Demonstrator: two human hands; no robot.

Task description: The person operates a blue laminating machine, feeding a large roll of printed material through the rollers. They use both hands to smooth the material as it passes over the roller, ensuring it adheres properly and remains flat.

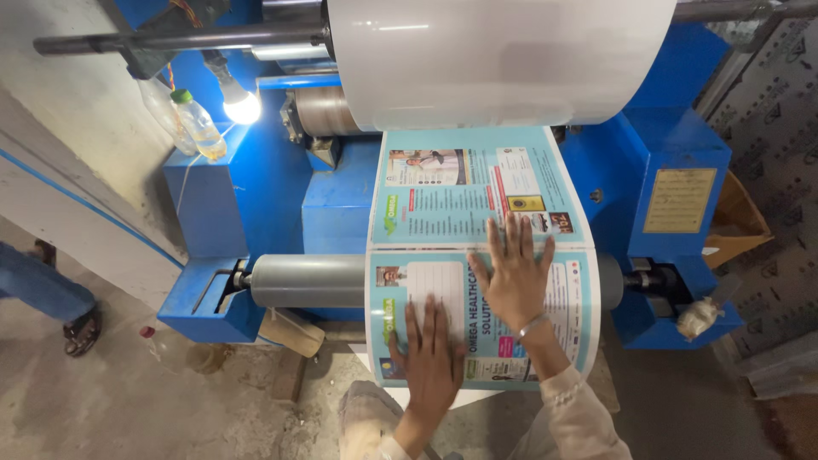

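Pressing flat with spread fingers, left hand and right hand pin printed sheet inside its edges.

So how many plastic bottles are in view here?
2: both bottles stand side by side at upper left, one clear, one with a green cap, beside the lit bulb. Others may be hidden.

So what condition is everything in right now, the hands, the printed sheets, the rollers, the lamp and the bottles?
Left hand: flat, fingers spread, pressing the lower printed sheet.
Right hand: flat, across the seam between the sheets.
Upper printed sheet: running up under the film roll.
Clear film roll: wound thick on its shaft.
Grey roller: partly covered by the sheet.
Bulb: lit.
Plastic bottles: capped, leaning against the wall.
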